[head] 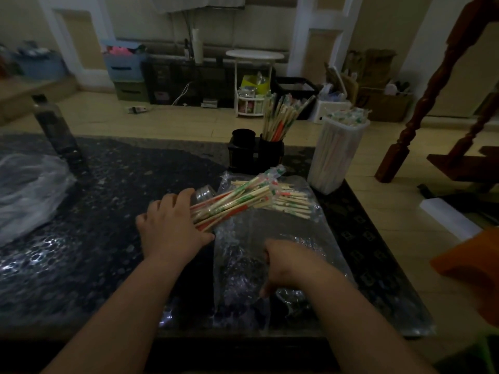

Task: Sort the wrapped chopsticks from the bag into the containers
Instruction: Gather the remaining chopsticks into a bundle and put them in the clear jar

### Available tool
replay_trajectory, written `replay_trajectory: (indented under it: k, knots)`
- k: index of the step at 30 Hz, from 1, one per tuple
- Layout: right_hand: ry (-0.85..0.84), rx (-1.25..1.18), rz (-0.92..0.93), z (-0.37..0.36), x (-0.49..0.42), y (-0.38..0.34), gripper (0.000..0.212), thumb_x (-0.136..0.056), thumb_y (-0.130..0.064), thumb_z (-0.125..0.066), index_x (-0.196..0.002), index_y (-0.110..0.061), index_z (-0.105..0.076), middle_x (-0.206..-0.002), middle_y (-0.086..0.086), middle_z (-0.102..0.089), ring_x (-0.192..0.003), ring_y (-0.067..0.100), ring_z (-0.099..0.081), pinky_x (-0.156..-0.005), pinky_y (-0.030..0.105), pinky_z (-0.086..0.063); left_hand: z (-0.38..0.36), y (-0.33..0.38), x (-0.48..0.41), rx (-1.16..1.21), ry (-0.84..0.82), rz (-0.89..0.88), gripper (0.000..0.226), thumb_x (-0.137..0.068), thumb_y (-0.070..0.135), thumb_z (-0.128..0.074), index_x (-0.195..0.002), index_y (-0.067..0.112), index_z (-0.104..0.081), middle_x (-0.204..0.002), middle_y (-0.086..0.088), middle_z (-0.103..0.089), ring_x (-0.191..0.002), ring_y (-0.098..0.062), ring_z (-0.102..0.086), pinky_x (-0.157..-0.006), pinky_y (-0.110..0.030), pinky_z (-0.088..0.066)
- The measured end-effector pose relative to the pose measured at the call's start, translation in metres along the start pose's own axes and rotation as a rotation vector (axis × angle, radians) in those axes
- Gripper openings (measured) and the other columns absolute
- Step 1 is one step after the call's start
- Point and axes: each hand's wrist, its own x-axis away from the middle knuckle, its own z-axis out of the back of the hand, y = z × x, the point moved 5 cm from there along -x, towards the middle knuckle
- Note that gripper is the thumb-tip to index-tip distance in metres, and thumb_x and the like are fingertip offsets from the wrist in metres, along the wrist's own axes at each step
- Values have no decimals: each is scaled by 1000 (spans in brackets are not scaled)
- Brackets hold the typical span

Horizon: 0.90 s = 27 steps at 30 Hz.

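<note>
A clear plastic bag lies flat on the dark table, with several wrapped chopsticks inside its far end. My left hand grips a bundle of wrapped chopsticks in red and green printed sleeves, angled up to the right over the bag. My right hand pinches the bag's plastic near its near end. Behind stand a black twin-cup holder with chopsticks in its right cup, and a tall clear container full of wrapped chopsticks.
A small clear jar lies just beyond my left hand. Crumpled clear plastic sits at the table's left, near a dark bottle. A wooden post and an orange object stand to the right.
</note>
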Motion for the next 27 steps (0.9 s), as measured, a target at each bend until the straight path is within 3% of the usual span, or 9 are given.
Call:
replay_trajectory:
  k: [3, 6, 8, 12, 14, 17, 19, 24, 27]
  knots:
    - [46, 63, 23, -9, -3, -3, 91, -65, -40, -90, -134, -16, -36, -136, 10, -51, -123, 32, -51, -95, 39, -44, 0, -1, 0, 2, 3, 6, 99, -60, 64, -78, -142, 36, -31, -137, -1, -46, -123, -28, -42, -98, -47, -35]
    - [81, 117, 35, -14, -5, -7, 100, -64, -42, -90, -138, -16, -29, -135, 13, -48, -124, 35, -50, -98, 43, -44, -1, -1, 0, 1, 4, 4, 99, -60, 64, -79, -142, 36, -32, -136, -1, -47, -123, -28, -42, -97, -47, -35]
    - [118, 152, 49, -18, -8, -11, 90, -70, -38, -86, -136, -15, -31, -131, 14, -50, -121, 36, -52, -97, 44, -46, -1, -2, 0, 3, -4, 8, 100, -60, 64, -78, -142, 36, -31, -137, -1, -46, -124, -28, -42, -98, -47, -35]
    - [262, 165, 63, -16, -14, -13, 46, -85, -22, -67, -125, -14, -47, -123, 13, -58, -115, 34, -58, -92, 40, -48, 0, -2, 0, 8, -18, 9, 99, -62, 64, -77, -144, 36, -30, -139, -1, -44, -125, -28, -41, -99, -47, -34]
    - [251, 162, 71, -15, -13, -12, 46, -83, -26, -70, -124, -16, -51, -123, 11, -60, -115, 32, -59, -92, 39, -48, 1, -2, 0, 9, -21, 8, 99, -63, 63, -77, -144, 35, -30, -139, -2, -44, -125, -28, -41, -99, -47, -34]
    - [169, 180, 85, -20, -10, -16, 73, -72, -39, -84, -127, -15, -43, -123, 11, -59, -114, 33, -59, -90, 40, -48, 1, -3, 0, 13, -23, 10, 99, -62, 63, -78, -144, 35, -30, -139, -2, -45, -125, -28, -41, -99, -47, -34]
    - [185, 178, 83, -23, -11, -19, 75, -74, -37, -83, -129, -13, -38, -123, 12, -57, -113, 34, -59, -88, 40, -48, 1, -3, 0, 13, -19, 13, 99, -62, 63, -78, -144, 35, -30, -138, -2, -45, -125, -28, -41, -98, -47, -34]
    - [372, 98, 52, -18, -14, -22, 37, -91, -21, -59, -123, -13, -41, -119, 12, -61, -107, 33, -62, -77, 36, -45, 1, -1, 0, 9, -9, 4, 98, -61, 64, -78, -143, 36, -31, -138, -1, -46, -124, -28, -42, -97, -46, -35]
    - [451, 39, -68, -8, -13, -15, 25, -95, -28, -52, -117, -17, -55, -116, 9, -66, -105, 30, -65, -77, 34, -45, 1, -2, 0, 1, -14, 5, 98, -61, 64, -78, -142, 36, -31, -137, -1, -46, -124, -28, -42, -98, -47, -35]
